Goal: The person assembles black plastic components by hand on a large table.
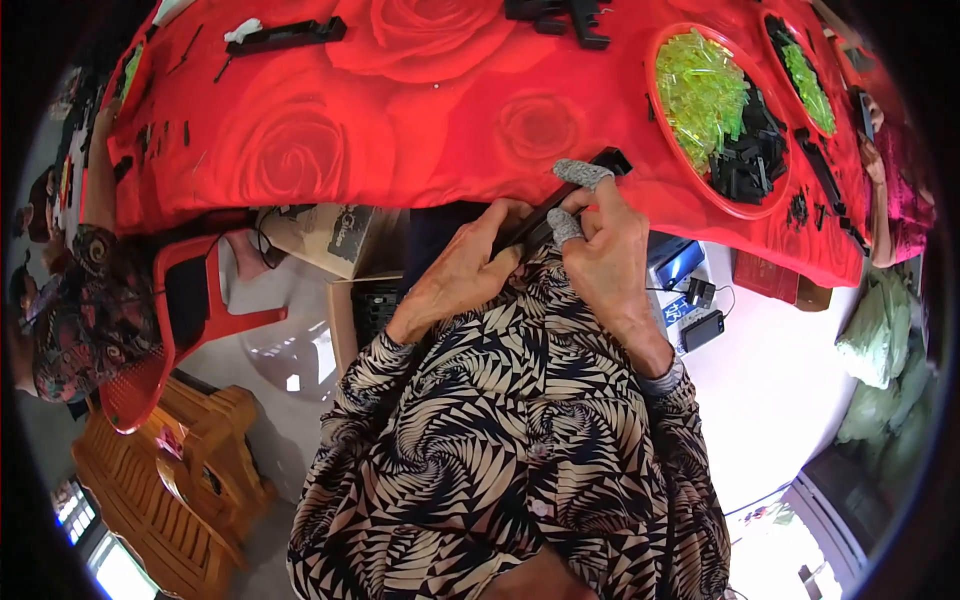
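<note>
A long, narrow black plastic bar [543, 212] slants over the table's near edge, its boxy far end pointing up and right. My left hand [462, 262] is closed around its near part, thumb along one side. My right hand [612, 250] grips it further along; two of its fingers wear grey knitted finger covers. Whether a small part sits between these fingertips is too hidden to tell. Right of my hands, a red oval basket [738, 211] holds yellow-green translucent strips [700, 85] and small black pieces [752, 150].
The rose-patterned red cloth [420, 120] carries another long black piece [290, 37] and several black parts [560, 18]. A second basket [803, 85] lies far right. People sit at both sides. A red chair [190, 270] and a cardboard box [315, 240] stand left below the table.
</note>
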{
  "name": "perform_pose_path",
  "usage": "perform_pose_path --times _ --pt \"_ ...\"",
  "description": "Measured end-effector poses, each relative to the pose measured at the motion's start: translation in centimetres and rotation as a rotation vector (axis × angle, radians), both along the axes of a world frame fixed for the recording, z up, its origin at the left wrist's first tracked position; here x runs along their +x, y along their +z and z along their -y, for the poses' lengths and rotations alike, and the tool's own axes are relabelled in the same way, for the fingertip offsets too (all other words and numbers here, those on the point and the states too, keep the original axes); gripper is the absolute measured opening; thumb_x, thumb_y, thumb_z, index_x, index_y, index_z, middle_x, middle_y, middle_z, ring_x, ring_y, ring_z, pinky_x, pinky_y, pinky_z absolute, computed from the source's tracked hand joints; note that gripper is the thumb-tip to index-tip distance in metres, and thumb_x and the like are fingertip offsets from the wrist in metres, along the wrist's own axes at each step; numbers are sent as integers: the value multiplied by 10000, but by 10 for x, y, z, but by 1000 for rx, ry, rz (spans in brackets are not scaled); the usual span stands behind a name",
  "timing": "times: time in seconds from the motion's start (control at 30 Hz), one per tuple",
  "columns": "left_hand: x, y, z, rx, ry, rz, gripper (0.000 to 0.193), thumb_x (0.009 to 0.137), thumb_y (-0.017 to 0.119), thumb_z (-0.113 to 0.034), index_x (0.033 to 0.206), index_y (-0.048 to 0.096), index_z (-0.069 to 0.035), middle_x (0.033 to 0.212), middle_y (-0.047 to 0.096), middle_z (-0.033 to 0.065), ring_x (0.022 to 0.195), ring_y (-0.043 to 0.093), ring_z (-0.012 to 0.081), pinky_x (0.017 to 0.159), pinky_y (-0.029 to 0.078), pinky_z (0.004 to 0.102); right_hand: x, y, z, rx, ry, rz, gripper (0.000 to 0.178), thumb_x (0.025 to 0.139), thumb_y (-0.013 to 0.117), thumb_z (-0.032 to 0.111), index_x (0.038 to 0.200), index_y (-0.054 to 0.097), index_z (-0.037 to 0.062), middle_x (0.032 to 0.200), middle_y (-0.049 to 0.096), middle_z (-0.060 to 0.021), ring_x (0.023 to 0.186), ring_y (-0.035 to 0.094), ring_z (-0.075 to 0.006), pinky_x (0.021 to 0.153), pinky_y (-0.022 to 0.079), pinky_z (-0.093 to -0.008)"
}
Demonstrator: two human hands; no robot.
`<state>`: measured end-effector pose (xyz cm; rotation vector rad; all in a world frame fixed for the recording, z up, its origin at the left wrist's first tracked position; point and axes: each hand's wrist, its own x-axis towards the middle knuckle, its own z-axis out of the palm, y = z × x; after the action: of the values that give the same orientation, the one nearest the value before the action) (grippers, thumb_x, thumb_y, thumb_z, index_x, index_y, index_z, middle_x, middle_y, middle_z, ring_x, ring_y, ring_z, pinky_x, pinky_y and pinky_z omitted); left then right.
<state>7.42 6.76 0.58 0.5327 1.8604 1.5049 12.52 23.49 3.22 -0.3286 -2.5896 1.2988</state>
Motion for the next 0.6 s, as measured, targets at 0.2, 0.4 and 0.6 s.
perform_pose_path --times 0.2,0.4,0.6 --pt "-13 -11 21 171 -139 370 484 863 474 69 1344 421 59 1196 575 118 1029 561 153 881 470 284 1 1 0 -163 -12 61 454 647 588 -122 1083 622 -1 627 579 -39 459 387 -63 438 307 -258" --pt "-4 -16 19 175 -40 301 474 845 531 -39 1300 482 84 1076 646 139 793 604 138 770 503 280 3 5 3 -293 29 106 452 654 581 -174 1082 590 -28 742 656 -53 508 370 -8 451 287 -192" --pt "-6 -23 23 181 -54 281 488 843 539 -67 1309 500 69 1066 661 137 789 601 125 740 511 270 6 -1 -8 -254 -23 13 289 595 498 -179 857 497 -58 745 666 -78 485 325 3 429 223 -199"
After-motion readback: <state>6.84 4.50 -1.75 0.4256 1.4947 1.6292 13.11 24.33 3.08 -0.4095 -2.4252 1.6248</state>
